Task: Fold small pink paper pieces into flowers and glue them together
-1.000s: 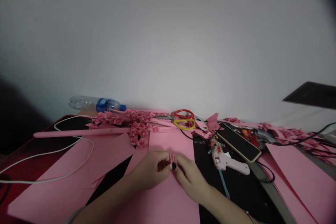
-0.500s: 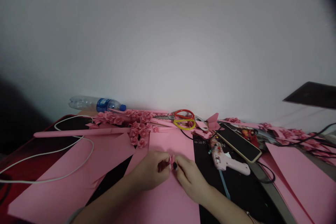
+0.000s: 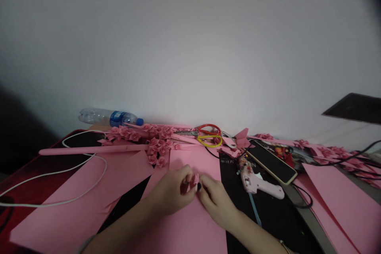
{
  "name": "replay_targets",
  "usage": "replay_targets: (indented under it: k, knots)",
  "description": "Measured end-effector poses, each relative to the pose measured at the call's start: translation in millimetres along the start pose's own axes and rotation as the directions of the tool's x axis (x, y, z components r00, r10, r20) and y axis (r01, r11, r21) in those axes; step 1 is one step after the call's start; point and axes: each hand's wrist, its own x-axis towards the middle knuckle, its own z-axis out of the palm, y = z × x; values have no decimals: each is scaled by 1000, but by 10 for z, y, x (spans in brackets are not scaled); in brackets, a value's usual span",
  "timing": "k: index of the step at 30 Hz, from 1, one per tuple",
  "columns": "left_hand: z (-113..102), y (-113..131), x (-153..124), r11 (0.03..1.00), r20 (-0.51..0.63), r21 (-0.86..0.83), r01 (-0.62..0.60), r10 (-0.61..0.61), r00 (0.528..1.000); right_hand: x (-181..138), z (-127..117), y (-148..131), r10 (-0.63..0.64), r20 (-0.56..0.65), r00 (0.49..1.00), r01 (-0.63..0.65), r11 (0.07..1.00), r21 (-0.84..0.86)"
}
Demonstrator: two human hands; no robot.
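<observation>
Between my two hands is a small folded piece of pink paper (image 3: 195, 179). My left hand (image 3: 171, 191) pinches it from the left, its thumb and index finger curled round the lower edge. From the right, the fingertips of my right hand (image 3: 218, 202) are closed on the same piece; a dark nail shows there. Both hands are just above a large pink paper sheet (image 3: 190, 230). Several pink paper flowers (image 3: 159, 149) lie beyond my left hand. Part of the folded piece is hidden behind my fingers.
A pink glue gun (image 3: 262, 186) and a phone (image 3: 270, 162) lie to the right. Scissors (image 3: 210, 135) with red and yellow handles rest at the back. A plastic bottle (image 3: 101, 117) lies by the wall. A white cable (image 3: 59, 174) loops over more sheets on the left.
My left index finger has lifted and its grip has shifted. The folded paper has turned and shows more of its face. My right hand has barely moved.
</observation>
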Motion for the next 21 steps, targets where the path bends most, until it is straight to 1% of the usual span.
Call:
replay_targets:
  k: [2,7,9,14,21]
  knots:
    - [8,-23,-10,999,-9,30,-14,15,1000,1,0,4,0,-9,1000,0,1000,-6]
    - [20,-64,-24,977,-10,107,-183,185,983,6,-3,13,-8,-15,1000,8,1000,-21]
    - [25,-78,-25,968,-10,128,-217,220,975,7,-1,13,-7,-12,1000,7,1000,-23]
    - [38,-99,-39,956,-30,179,-233,242,970,15,5,9,-1,-1,1000,1,1000,-27]
    - [28,-72,-62,954,-33,220,-204,216,976,11,8,6,-17,19,1000,17,1000,-26]
